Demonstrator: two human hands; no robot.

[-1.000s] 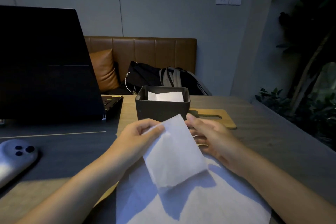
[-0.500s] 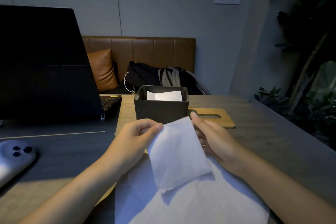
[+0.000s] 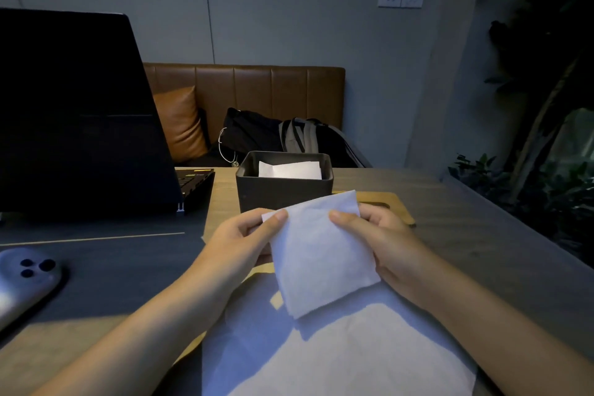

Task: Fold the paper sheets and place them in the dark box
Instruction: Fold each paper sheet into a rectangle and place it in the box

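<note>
A folded white paper sheet (image 3: 321, 254) is held up just in front of the dark box (image 3: 284, 193). My left hand (image 3: 244, 239) pinches its upper left corner between thumb and fingers. My right hand (image 3: 382, 241) grips its right edge, thumb on the front face. The dark box stands open at the table's middle, and folded white paper (image 3: 289, 169) lies inside it. More flat white sheets (image 3: 337, 354) lie on the table below my hands.
An open black laptop (image 3: 80, 112) stands at the left. A grey device with dark buttons (image 3: 25, 280) lies near the left edge. A wooden board (image 3: 389, 202) lies behind my right hand. Bags (image 3: 273, 138) rest on a brown bench; plants stand at right.
The folded sheet has risen and moved toward the box. My right thumb has come round onto the sheet's front face, and both hands hold it higher than before.
</note>
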